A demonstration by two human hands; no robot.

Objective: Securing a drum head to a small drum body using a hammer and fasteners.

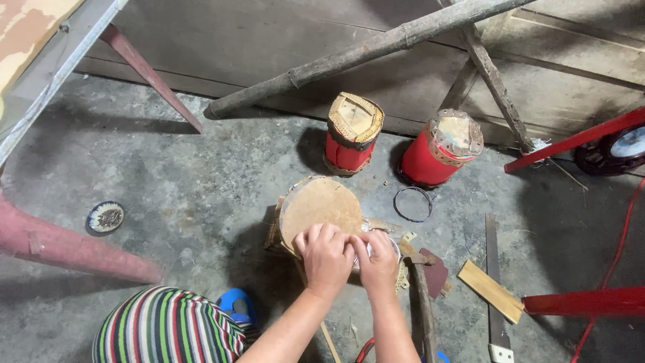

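Note:
A small drum [320, 206] with a round tan skin top stands on a low wooden block on the concrete floor. Both of my hands are at its near rim, close together. My left hand [326, 255] has its fingers curled over the edge of the skin. My right hand [377, 259] presses beside it, fingers bent on the rim where a strip of clear or metal banding shows. What the fingers pinch is hidden under them.
Two finished red drums [351, 136] [442, 149] stand behind, by a wall and a leaning pole [363, 50]. A dark ring [412, 204], hammer [422, 296], wood strip [491, 291], saw blade [495, 282] and small dish [105, 217] lie around. Red frame legs [583, 300] flank the right; my striped knee [168, 327] is near.

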